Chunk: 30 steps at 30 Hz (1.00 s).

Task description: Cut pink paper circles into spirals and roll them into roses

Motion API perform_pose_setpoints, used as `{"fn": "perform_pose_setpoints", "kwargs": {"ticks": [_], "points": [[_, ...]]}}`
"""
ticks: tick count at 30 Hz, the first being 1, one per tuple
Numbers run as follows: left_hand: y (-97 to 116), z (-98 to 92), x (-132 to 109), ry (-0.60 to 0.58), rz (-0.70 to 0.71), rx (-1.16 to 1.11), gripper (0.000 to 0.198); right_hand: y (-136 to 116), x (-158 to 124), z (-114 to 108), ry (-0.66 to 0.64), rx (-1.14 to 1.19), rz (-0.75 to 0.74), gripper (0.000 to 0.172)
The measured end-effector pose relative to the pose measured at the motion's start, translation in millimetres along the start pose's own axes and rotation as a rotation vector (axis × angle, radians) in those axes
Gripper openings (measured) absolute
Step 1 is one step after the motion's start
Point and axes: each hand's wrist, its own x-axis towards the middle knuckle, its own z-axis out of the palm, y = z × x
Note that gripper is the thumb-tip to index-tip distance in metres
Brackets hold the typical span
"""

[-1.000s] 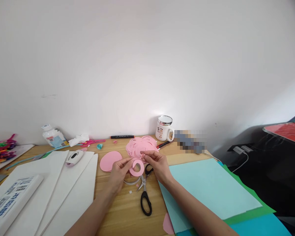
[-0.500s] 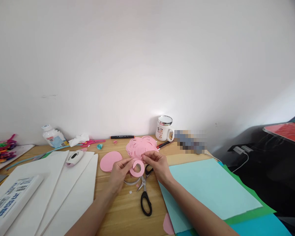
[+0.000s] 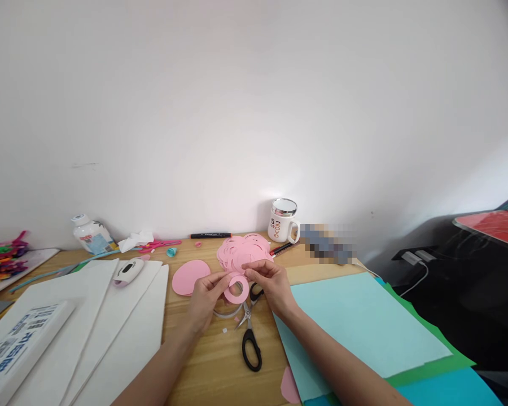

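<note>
Between my two hands is a pink paper ring (image 3: pixel 227 294), its hole facing me. My left hand (image 3: pixel 206 294) pinches its upper left edge. The fingers of my right hand (image 3: pixel 271 282) are closed at its upper right edge. Below it lie the black-handled scissors (image 3: pixel 251 351), blades partly under the ring, and a roll of tape (image 3: pixel 230 313) mostly hidden behind it. A heap of pink paper pieces (image 3: pixel 243 251) is just beyond my fingers. Pink paper circles (image 3: pixel 189 277) rest to the left of my left hand.
A white mug (image 3: pixel 281 225) stands near the wall beside a black marker (image 3: pixel 210 235). White sheets (image 3: pixel 139 316) and a white box (image 3: pixel 23 347) cover the left side. Light blue sheets (image 3: pixel 355 327) lie at the right. A white bottle (image 3: pixel 93 234) leans at the back left.
The pink ring has turned slightly and its upper ends now meet or overlap more closely. My hands have barely moved.
</note>
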Motion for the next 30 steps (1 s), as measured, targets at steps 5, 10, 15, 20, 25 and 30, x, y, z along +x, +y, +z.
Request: {"fn": "perform_pose_setpoints", "kwargs": {"ticks": [5, 10, 15, 20, 25, 30], "points": [[-3.7, -2.1, 2.0, -0.027, -0.006, -0.011, 0.037, -1.1, -0.8, 0.8, 0.009, -0.003, 0.001, 0.026], [-4.1, -3.1, 1.3, -0.07, -0.034, -0.012, 0.036, -1.2, -1.0, -0.3, 0.0, -0.019, -0.012, 0.024], [-2.9, -2.4, 1.7, -0.038, -0.022, -0.01, 0.037, -0.2, -0.7, -1.2, -0.017, -0.037, -0.015, 0.024], [-2.2, -1.6, 3.4, -0.01, 0.016, -0.013, 0.036, 0.9, -0.6, -0.5, -0.049, -0.036, -0.004, 0.026], [-2.2, -1.2, 2.3, -0.009, 0.002, -0.007, 0.037, 1.5, -0.5, -1.0, -0.05, -0.018, 0.006, 0.026], [-2.2, -0.5, 0.3, -0.044, -0.036, -0.016, 0.033, -0.8, -1.9, -0.2, -0.039, -0.009, 0.026, 0.024]]}}
